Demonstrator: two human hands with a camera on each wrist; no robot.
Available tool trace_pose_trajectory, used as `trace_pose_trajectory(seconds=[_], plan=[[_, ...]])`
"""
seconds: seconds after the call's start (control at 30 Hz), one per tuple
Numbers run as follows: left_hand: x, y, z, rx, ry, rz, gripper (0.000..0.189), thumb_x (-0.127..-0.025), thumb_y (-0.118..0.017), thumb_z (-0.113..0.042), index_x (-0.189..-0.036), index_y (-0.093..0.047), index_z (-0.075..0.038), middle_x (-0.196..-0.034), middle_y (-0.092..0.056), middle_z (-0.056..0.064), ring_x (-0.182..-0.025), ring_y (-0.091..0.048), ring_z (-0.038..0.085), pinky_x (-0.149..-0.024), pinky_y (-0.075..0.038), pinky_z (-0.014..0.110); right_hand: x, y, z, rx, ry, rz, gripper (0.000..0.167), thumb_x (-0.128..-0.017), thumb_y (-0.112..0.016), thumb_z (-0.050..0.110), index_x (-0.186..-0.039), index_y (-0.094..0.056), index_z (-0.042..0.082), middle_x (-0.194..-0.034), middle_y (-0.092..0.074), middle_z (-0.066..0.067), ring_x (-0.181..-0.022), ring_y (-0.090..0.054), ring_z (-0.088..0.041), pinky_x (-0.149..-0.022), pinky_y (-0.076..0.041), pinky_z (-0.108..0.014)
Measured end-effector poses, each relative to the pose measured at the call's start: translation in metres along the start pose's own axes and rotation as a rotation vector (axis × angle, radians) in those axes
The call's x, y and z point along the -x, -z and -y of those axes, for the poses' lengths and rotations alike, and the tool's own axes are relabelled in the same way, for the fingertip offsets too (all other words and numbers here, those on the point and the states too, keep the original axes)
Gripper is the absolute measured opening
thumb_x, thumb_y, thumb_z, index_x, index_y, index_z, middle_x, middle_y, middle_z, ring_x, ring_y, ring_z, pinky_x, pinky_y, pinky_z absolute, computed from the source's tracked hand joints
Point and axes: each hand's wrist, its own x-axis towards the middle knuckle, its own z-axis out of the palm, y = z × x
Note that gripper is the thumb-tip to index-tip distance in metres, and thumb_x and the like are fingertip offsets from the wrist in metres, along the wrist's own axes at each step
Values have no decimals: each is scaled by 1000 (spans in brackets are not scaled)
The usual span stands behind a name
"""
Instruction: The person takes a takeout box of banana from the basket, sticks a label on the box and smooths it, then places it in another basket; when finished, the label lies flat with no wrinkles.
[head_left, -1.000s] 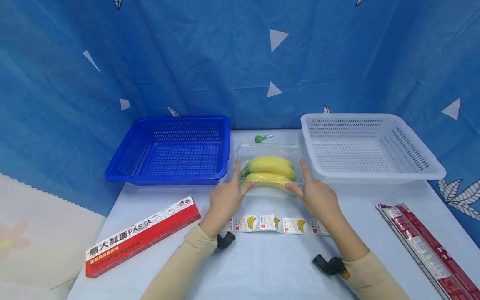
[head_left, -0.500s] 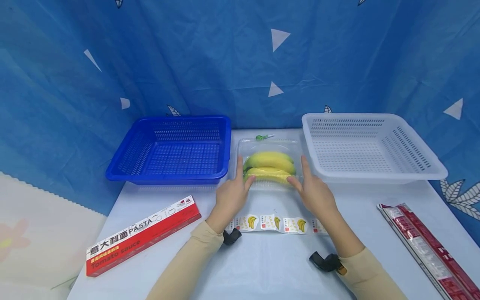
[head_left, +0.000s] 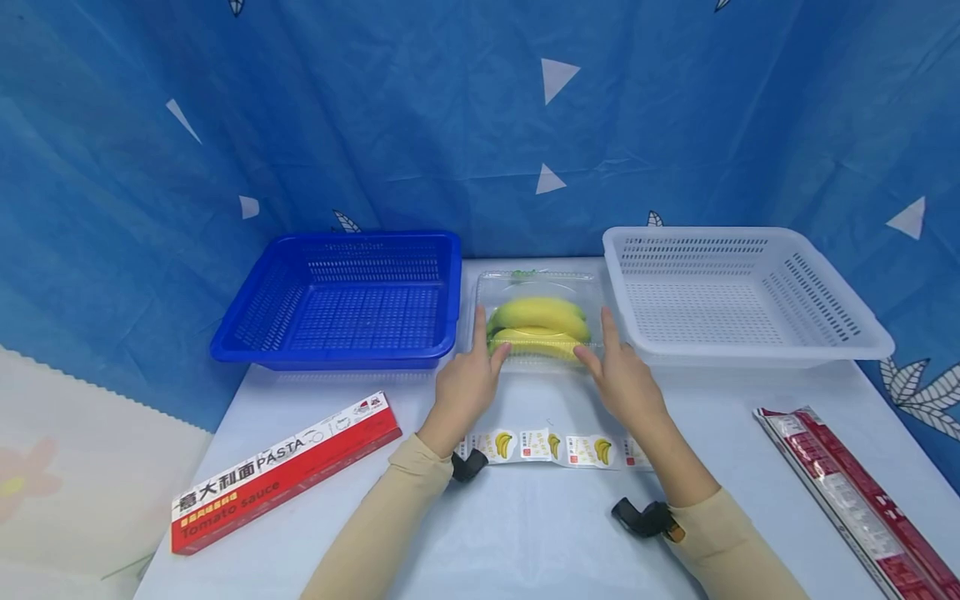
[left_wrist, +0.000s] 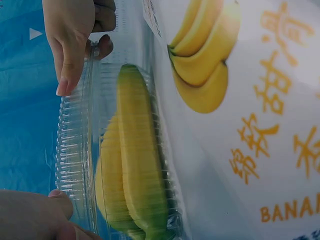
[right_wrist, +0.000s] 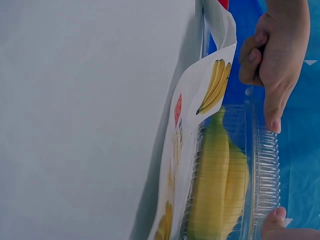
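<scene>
Near the container (left_wrist: 76,145), "BANAN" lettering (left_wrist: 291,212)

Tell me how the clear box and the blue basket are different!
The clear box is see-through, so the yellow bananas inside show; the blue basket is deep blue and holey.
The clear box looks smaller than the blue basket.
The left hand and right hand hold the clear box; neither holds the blue basket.
They're alike too: both are roughly rectangular.
</scene>
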Motion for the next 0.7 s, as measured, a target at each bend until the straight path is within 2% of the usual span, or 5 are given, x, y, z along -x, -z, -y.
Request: trace_pose_trajectory(seconds=[0.7], plan=[[-3, 1, 1, -19, 12, 6, 76, -103, -33, -59, -162, -3, -21, -51, -50, 6, -44, -49, 22, -42, -35, 35, 0, 2, 2, -6, -10, 13, 83, -102, -32, 61, -161, 6, 18, -133, -53, -38, -112, -58, -55, -83, -49, -65]])
